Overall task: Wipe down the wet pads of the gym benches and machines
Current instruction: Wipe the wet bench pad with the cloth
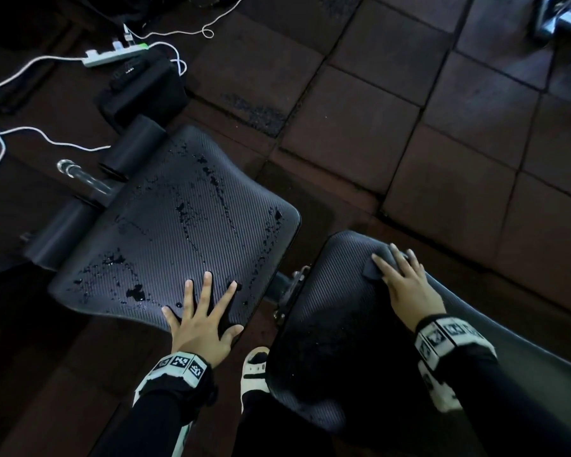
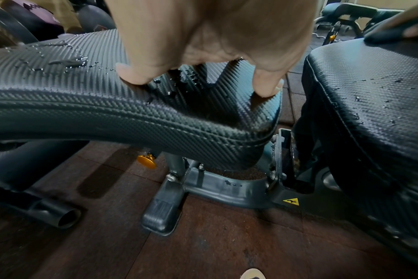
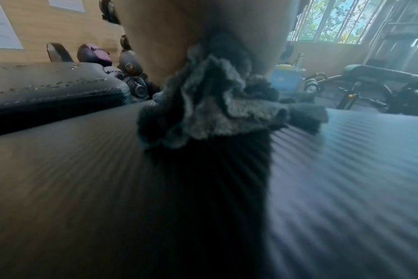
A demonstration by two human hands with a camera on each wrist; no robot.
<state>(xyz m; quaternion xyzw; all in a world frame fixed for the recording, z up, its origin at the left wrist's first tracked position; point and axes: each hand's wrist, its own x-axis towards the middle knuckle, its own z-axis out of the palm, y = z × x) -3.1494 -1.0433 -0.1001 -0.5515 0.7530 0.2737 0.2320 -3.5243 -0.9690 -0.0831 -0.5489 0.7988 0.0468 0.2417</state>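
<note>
A black ribbed seat pad [image 1: 178, 225] [image 2: 72, 105] of a gym bench carries scattered water drops and puddles. My left hand [image 1: 201, 311] [image 2: 203, 47] lies flat on its near corner, fingers spread. To the right, the bench's back pad [image 1: 330, 311] [image 2: 370, 90] [image 3: 84, 188] shows a few small drops. My right hand [image 1: 406, 285] presses a dark grey cloth [image 1: 378, 262] [image 3: 215, 105] flat onto the far end of that back pad, fingers straight on top of it.
Black foam rollers [image 1: 136, 140] and a chrome bar [image 1: 80, 176] stand at the seat's far end. A white power strip [image 1: 112, 54] with cords lies on the dark rubber floor tiles [image 1: 409, 127]. The bench frame and foot [image 2: 162, 211] sit below. My shoe [image 1: 254, 367] is between the pads.
</note>
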